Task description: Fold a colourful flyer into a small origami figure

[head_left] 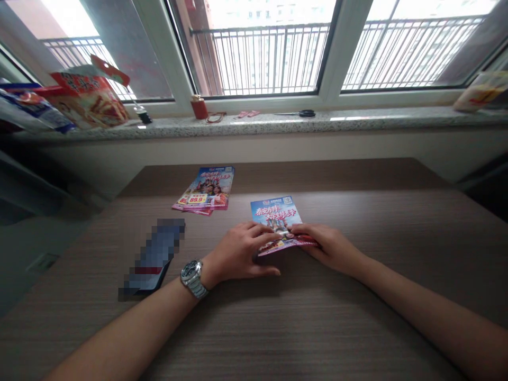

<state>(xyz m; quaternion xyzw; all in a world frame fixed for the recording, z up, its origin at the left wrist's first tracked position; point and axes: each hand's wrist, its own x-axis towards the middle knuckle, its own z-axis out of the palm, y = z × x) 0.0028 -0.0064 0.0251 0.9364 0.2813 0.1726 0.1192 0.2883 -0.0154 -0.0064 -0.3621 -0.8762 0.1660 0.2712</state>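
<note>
A colourful flyer lies at the middle of the wooden table, its near edge slightly raised. My left hand, with a metal watch on the wrist, rests on the flyer's left part, fingers spread and thumb apart. At the flyer's right edge, my right hand pinches it, thumb or finger on top and the others beneath. A small stack of similar flyers lies farther back on the left, a little fanned out.
A dark, pixelated flat object lies left of my left forearm. On the stone windowsill are food packages, a small bottle, a red container, a cord and scissors.
</note>
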